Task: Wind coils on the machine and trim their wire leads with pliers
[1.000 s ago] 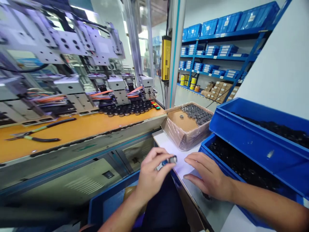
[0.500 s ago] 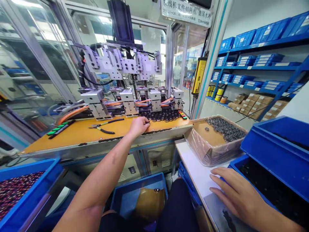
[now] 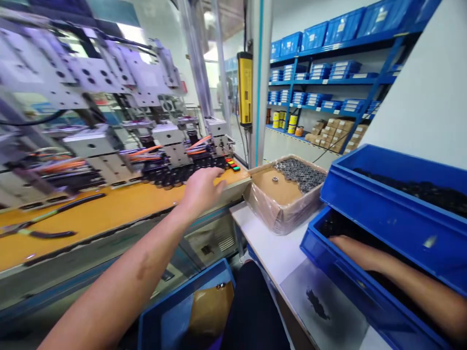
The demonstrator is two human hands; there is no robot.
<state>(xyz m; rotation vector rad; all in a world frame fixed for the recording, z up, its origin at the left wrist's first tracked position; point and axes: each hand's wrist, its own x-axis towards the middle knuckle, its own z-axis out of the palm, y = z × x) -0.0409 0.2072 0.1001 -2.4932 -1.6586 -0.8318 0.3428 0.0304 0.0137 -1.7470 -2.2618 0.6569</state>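
Observation:
My left hand (image 3: 203, 188) is stretched out over the orange bench top (image 3: 95, 214), right at the row of small black parts (image 3: 175, 176) under the machine's heads (image 3: 171, 141). Its fingers are curled away from me, so what they hold is hidden. My right hand (image 3: 352, 247) is inside the lower blue bin (image 3: 328, 262), resting among black parts (image 3: 339, 226). Its fingertips are lost among those parts and behind the bin's wall.
An upper blue bin (image 3: 383, 199) of black parts overhangs the lower one. A cardboard box (image 3: 280, 206) holding grey metal parts sits on the white table (image 3: 270, 248). Pliers (image 3: 40, 233) lie on the bench's left. Another blue bin (image 3: 171, 311) is near my lap; shelves (image 3: 321, 92) stand behind.
My right hand moved from the white table into the lower blue bin. My left hand stayed out at the row of black parts, and my view swung right and closer.

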